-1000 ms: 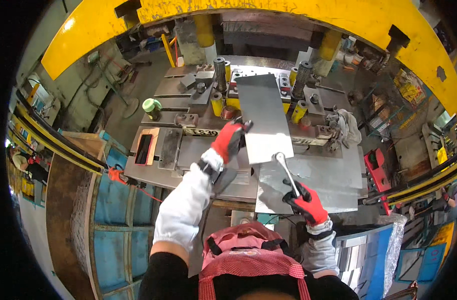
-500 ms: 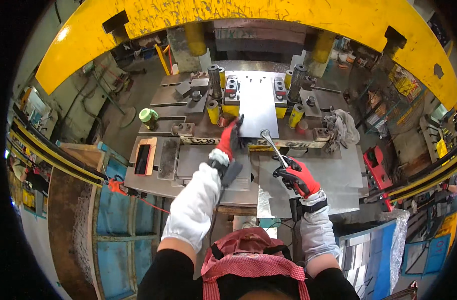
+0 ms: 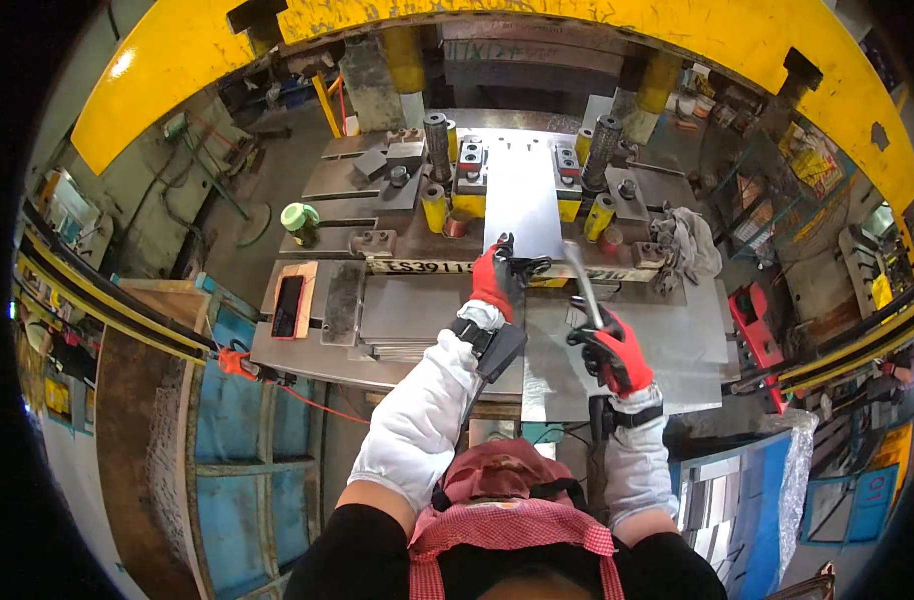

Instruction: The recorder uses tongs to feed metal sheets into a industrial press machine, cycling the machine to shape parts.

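Note:
A smooth silvery metal sheet point(image 3: 523, 200) lies lengthwise between the posts of the press tooling. My left hand point(image 3: 499, 280), in a red and black glove, is at the sheet's near edge with its fingers spread. Whether those fingertips touch the sheet, I cannot tell. In my right hand point(image 3: 617, 358), gloved alike, is a silvery rod-shaped tool point(image 3: 583, 285) with a round head, slanting up and left. Motion blurs it. Its head is just right of the sheet's near corner, seemingly apart from it.
Yellow and dark posts point(image 3: 600, 150) flank the sheet, under a yellow press beam point(image 3: 537, 20). Stacked metal plates point(image 3: 407, 310) lie at the near left, beside a phone point(image 3: 289, 305). A green-lidded bottle point(image 3: 300, 222) stands left; a grey rag point(image 3: 687, 245) lies right.
My left hand has moved right, to the sheet's near edge. The tool in my right hand has come off the sheet's near right corner and swung right and up.

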{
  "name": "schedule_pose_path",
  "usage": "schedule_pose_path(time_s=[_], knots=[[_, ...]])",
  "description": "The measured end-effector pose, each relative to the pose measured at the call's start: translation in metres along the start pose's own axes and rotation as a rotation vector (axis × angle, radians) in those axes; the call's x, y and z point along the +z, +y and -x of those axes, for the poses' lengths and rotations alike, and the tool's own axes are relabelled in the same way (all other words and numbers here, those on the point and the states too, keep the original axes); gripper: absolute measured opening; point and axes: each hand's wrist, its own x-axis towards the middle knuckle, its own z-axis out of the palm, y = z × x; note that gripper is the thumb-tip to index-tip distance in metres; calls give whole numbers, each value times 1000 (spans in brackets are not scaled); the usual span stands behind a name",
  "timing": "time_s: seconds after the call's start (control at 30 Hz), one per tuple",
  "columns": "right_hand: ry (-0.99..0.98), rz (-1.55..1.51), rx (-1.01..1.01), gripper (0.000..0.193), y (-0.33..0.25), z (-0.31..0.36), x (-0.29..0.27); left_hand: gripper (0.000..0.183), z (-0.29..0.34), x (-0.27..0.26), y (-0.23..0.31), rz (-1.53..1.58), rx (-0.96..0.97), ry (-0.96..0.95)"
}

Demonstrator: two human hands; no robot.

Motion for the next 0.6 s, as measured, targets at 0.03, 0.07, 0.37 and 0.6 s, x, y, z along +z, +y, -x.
schedule_pose_path(time_s=[0.03,0.07,0.37,0.6], knots=[[62,-126,-46,47,6,9,-6,31,1,5,0,-2,0,-2],[135,-123,-67,48,21,12,-21,33,3,9,2,35,-55,79],[649,-182,-265,44,145,18,-124,38,-6,2,-8,63,-25,98],[639,-429,-201,31,141,18,-126,43,-7,9,-3,61,-90,156]])
